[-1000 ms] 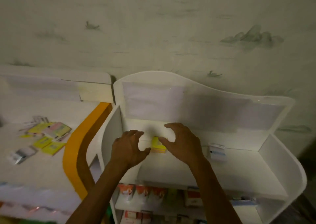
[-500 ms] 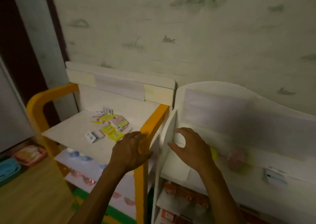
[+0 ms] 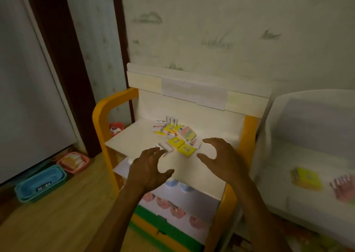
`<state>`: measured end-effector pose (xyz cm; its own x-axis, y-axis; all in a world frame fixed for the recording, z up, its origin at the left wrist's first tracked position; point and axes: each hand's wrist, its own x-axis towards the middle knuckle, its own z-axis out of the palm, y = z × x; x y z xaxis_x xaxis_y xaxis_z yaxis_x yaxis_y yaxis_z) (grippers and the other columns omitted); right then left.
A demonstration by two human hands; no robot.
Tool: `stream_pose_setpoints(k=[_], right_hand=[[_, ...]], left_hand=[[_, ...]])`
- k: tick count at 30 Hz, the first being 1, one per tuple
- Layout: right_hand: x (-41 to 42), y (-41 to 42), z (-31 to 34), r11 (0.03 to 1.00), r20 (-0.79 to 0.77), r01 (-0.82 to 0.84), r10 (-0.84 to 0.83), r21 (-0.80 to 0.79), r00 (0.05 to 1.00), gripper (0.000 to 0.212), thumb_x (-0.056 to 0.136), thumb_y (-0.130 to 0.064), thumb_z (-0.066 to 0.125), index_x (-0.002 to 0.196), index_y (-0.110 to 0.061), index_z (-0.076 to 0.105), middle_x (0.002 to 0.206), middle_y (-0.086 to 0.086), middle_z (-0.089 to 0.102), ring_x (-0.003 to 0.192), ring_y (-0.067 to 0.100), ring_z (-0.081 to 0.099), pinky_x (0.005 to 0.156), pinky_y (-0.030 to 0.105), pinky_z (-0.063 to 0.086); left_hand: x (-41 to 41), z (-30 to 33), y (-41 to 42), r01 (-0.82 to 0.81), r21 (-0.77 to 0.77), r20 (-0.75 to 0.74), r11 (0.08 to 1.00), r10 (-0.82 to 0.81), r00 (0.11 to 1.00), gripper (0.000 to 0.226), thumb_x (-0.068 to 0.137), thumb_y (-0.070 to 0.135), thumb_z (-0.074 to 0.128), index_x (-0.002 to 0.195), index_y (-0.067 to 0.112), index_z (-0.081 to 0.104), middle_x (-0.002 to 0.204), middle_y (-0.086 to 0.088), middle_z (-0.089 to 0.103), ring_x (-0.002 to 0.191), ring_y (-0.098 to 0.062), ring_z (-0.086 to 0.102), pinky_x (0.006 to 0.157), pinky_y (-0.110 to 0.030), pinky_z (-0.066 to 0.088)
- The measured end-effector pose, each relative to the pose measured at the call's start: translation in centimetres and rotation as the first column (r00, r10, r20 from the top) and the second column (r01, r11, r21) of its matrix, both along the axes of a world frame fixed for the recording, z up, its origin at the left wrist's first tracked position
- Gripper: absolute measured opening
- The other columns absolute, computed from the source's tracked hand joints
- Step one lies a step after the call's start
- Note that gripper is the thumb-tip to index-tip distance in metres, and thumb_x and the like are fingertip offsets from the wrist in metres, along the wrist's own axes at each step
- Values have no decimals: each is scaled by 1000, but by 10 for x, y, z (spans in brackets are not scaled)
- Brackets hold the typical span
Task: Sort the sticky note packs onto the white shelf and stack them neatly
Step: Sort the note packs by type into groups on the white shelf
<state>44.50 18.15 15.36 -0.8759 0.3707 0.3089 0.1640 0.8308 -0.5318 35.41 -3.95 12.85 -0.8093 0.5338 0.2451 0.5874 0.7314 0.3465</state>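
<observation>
Several sticky note packs (image 3: 177,137), yellow, pink and white, lie scattered on the top board of the orange-framed shelf (image 3: 99,113). Both my hands hover over that board, just in front of the pile. My left hand (image 3: 148,168) has spread, relaxed fingers and holds nothing. My right hand (image 3: 223,158) is likewise spread and empty. On the white shelf (image 3: 272,155) at the right lie a yellow pack (image 3: 307,178) and a pink pack (image 3: 343,187), both blurred.
A blue basket (image 3: 40,183) and a pink basket (image 3: 74,162) stand on the wooden floor at the left, near a dark door frame. Lower boards of the orange-framed shelf hold blue and pink items. A wall rises behind both shelves.
The view has swung left from the white shelf to the orange-framed shelf. Both hands left the yellow pack on the white shelf and moved over to the scattered pile.
</observation>
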Motion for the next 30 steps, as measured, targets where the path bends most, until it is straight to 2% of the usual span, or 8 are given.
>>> stream_pose_setpoints(k=[5, 12, 18, 25, 30], right_hand=[[-35, -27, -17, 1000, 72, 23, -22, -6, 997, 49, 81, -56, 63, 125, -40, 50, 132, -14, 53, 120, 11, 50, 93, 37, 48], [-82, -30, -35, 999, 130, 42, -40, -16, 991, 52, 80, -61, 62, 126, -38, 51, 129, -14, 56, 116, 9, 53, 92, 32, 49], [-136, -13, -46, 995, 92, 70, -63, -72, 994, 48, 82, -53, 65, 125, -39, 51, 128, -14, 54, 117, 13, 52, 92, 38, 49], [-205, 25, -52, 984, 46, 107, -102, -145, 994, 48, 81, -51, 65, 126, -41, 52, 132, -15, 52, 120, 15, 52, 95, 38, 47], [-228, 50, -57, 976, 58, 166, -159, -139, 986, 51, 81, -54, 64, 129, -42, 50, 136, -14, 50, 125, 14, 49, 98, 35, 44]], left_hand=[[-30, -17, -36, -16, -11, 61, 1000, 17, 998, 75, 80, 61, 59, 144, 30, 36, 152, 5, 35, 139, -16, 29, 106, -40, 40], [-81, -43, -39, -1, -37, 131, 999, 5, 991, 75, 80, 64, 58, 144, 33, 34, 152, 7, 33, 140, -15, 28, 108, -40, 38], [-149, -58, -20, 43, -96, 153, 994, -28, 988, 78, 80, 63, 58, 146, 31, 31, 154, 4, 31, 141, -16, 27, 109, -39, 36], [-240, -55, 19, 52, -148, 123, 988, -33, 992, 76, 78, 62, 62, 143, 33, 36, 150, 7, 35, 137, -13, 31, 106, -36, 36], [-271, -56, 55, 134, -134, 154, 982, -113, 982, 72, 79, 59, 63, 141, 30, 39, 148, 5, 39, 134, -17, 36, 103, -37, 38]])
